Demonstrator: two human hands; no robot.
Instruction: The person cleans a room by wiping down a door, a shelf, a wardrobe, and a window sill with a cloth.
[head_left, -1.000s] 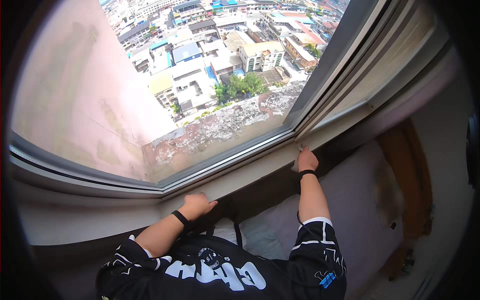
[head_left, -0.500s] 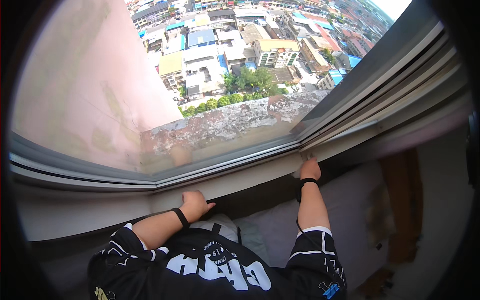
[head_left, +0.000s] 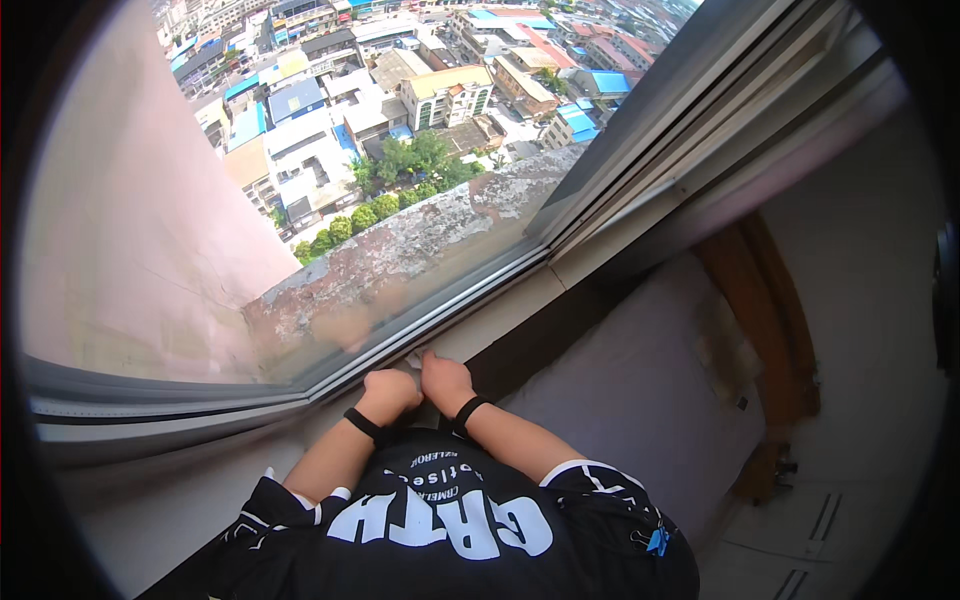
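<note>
My right hand is closed on a small white cloth, which shows at its fingertips against the pale window sill. Just to its left, my left hand is curled over the same sill, the two hands almost touching. Whatever its fingers might hold is hidden from view. Beyond both hands runs the grey window frame with its sliding track. Dark bands circle both wrists.
Behind the glass are a weathered outer ledge, a pink wall and rooftops far below. On the right, a bed with a pale lilac cover lies below the sill, beside a brown wooden bed frame.
My right hand has moved left along the sill with the white cloth, up beside my left hand. My left thumb, which stuck out before, no longer shows. The view has turned.
</note>
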